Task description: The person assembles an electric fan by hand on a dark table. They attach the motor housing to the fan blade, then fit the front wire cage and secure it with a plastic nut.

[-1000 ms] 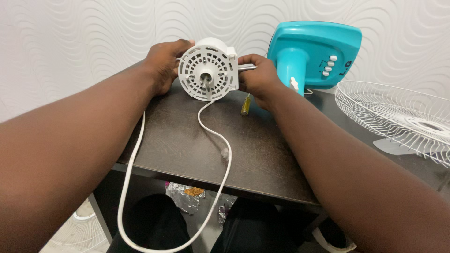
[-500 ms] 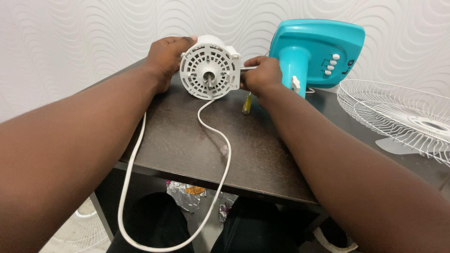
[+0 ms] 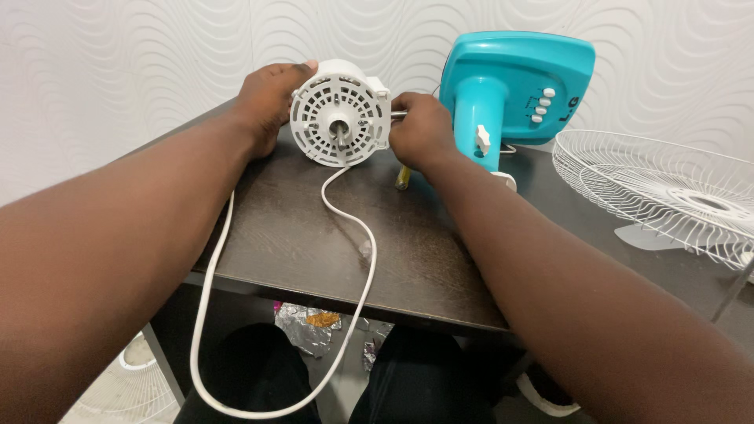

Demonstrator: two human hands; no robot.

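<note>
White wavy wall (image 3: 141, 55), dark wooden table (image 3: 298, 235), foil-littered floor (image 3: 310, 326)

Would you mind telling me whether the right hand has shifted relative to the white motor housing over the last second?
Yes. The right hand has closed in toward the motor housing, covering more of the metal tool.

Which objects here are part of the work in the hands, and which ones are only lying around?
In hand:
- round white plastic fan motor housing, held by left hand
- metal rod at its side, under right hand
- white cord

Lying about:
- turquoise plastic fan base
- white wire grille
- yellow-handled tool
- crumpled foil
</note>
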